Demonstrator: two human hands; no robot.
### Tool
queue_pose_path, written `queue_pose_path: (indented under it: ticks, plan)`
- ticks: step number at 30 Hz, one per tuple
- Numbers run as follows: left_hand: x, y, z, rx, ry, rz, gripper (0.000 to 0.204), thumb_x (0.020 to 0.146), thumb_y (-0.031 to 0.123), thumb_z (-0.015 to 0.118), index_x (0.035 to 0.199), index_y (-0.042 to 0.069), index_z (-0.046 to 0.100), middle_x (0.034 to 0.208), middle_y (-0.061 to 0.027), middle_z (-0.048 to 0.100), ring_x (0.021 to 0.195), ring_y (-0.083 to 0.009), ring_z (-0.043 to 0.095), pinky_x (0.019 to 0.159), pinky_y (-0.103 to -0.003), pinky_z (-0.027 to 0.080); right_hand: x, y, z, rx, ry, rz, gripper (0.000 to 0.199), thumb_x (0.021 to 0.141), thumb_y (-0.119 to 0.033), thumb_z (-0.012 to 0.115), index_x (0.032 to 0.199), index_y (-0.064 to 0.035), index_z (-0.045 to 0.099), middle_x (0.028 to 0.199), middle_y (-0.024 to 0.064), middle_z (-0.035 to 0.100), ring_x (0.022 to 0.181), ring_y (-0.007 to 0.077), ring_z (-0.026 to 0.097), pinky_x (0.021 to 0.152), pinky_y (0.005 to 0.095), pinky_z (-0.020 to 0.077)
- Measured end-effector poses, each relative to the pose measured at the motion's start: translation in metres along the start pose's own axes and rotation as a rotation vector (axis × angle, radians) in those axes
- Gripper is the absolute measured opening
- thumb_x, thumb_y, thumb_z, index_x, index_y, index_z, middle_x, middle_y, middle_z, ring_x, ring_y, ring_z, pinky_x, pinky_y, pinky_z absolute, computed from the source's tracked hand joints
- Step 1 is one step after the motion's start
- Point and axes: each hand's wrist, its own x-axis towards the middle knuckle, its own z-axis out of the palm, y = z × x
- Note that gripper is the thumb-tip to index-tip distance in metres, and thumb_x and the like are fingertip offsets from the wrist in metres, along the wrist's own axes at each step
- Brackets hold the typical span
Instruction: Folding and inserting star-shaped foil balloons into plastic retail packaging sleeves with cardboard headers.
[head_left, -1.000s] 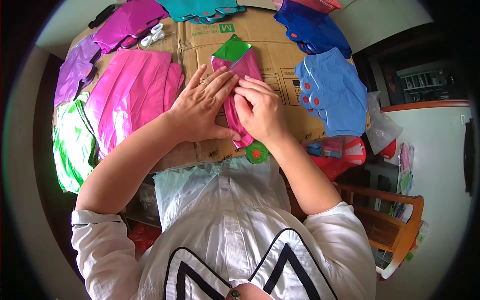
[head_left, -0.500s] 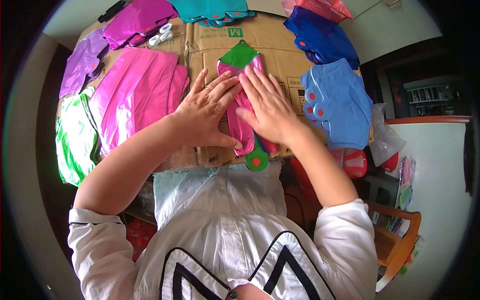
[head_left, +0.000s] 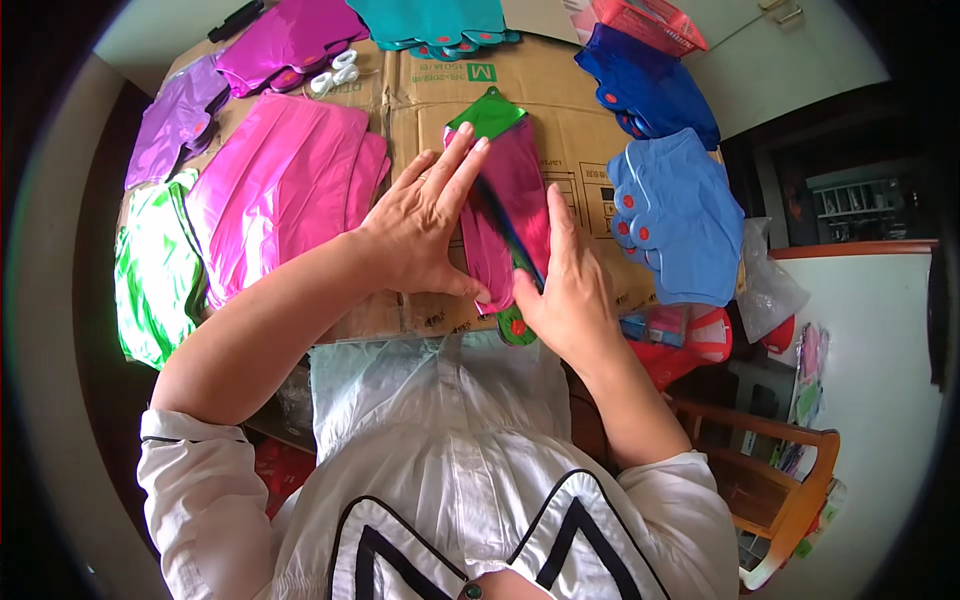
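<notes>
A shiny pink foil piece [head_left: 525,165] with a green end lies on the cardboard in front of me, folded into a long narrow shape. At its near end a green rounded tab [head_left: 516,326] with a red dot sticks out. My left hand [head_left: 420,220] rests on the foil's left side, fingers spread and thumb near its lower corner. Along the right side is my right hand [head_left: 570,290], fingers stretched out and thumb apart, beside a dark raised fold [head_left: 507,225]. Whether that thumb touches the fold, I cannot tell.
Flat cardboard [head_left: 415,110] covers the work surface. Stacked foil pieces surround it: pink [head_left: 285,200], green [head_left: 150,270], lilac [head_left: 170,125], magenta [head_left: 285,45], teal [head_left: 430,20], dark blue [head_left: 650,85] and light blue [head_left: 685,220]. A wooden chair [head_left: 800,440] stands at right.
My right hand has drawn back from the foil's middle to the right and nearer me, uncovering a dark fold. My left hand stays nearly in place. The view has shifted slightly.
</notes>
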Motion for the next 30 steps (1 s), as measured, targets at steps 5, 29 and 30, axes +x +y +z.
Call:
queue_pose_path:
  ticks: [5, 29, 30]
  plan:
    - [0.0, 0.0, 0.001, 0.003, -0.011, -0.003, 0.144, 0.053, 0.071, 0.077, 0.15, -0.002, 0.001, 0.155, -0.0253, 0.013, 0.146, -0.032, 0.015, 0.119, -0.044, 0.015, 0.0, -0.002, 0.004, -0.024, 0.079, 0.01, 0.098, 0.072, -0.012, 0.076, 0.148, 0.005, 0.015, 0.134, 0.0339, 0.043, 0.117, 0.0462, 0.05, 0.099, 0.0467, 0.0422]
    - [-0.002, -0.004, 0.004, 0.112, -0.079, 0.026, 0.128, 0.056, 0.076, 0.071, 0.147, 0.0, 0.024, 0.154, -0.0219, 0.02, 0.145, -0.0294, 0.018, 0.119, -0.045, 0.014, 0.023, 0.028, -0.035, -0.056, 0.213, 0.245, 0.041, 0.08, -0.006, 0.065, 0.12, -0.0007, 0.057, 0.103, 0.0182, 0.061, 0.086, 0.0322, 0.063, 0.078, 0.0404, 0.0525]
    - [-0.002, -0.004, 0.004, 0.111, -0.076, 0.028, 0.127, 0.057, 0.077, 0.07, 0.147, 0.0, 0.025, 0.154, -0.0219, 0.02, 0.146, -0.0294, 0.018, 0.119, -0.046, 0.014, 0.026, 0.026, -0.039, -0.015, 0.201, 0.225, 0.038, 0.081, -0.007, 0.065, 0.117, 0.0002, 0.059, 0.099, 0.0175, 0.063, 0.081, 0.0305, 0.065, 0.074, 0.039, 0.0538]
